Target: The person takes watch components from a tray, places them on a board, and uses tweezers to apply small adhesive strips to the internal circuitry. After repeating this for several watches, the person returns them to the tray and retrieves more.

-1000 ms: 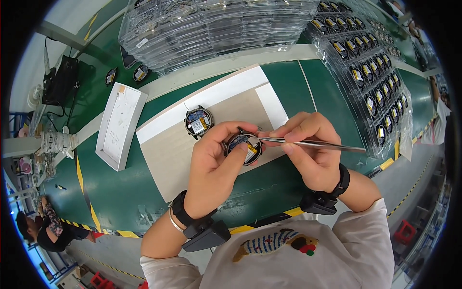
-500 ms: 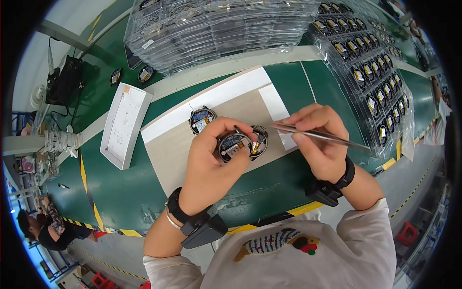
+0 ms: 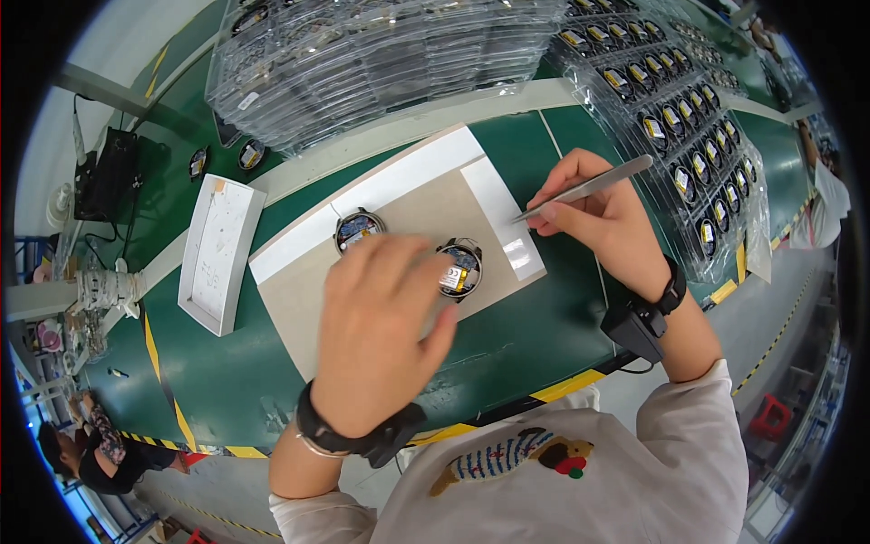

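My left hand (image 3: 381,331) is blurred by motion above the grey-brown board (image 3: 308,304). Its fingers are smeared, and whatever lies beneath the palm is hidden. Just right of its fingertips, an open round watch case (image 3: 460,272) with a yellow-marked battery and circuitry rests on the board. Beyond the knuckles another open watch case (image 3: 356,227) shows its blue circuit board, partly covered by the hand. Over the board's right edge my right hand (image 3: 598,218) pinches metal tweezers (image 3: 594,184), their points toward the left and a little downward.
A shallow white box (image 3: 217,254) stands left of the board. Stacked clear plastic trays (image 3: 381,72) rise at the back. Trays of watch cases (image 3: 675,127) fill the right side. Two loose watch parts (image 3: 251,154) lie at the back left. A person (image 3: 100,444) sits far left.
My left hand has turned palm down and moved off the watch case it held, which I cannot trace for certain. The tweezers in my right hand have swung, their back end now raised.
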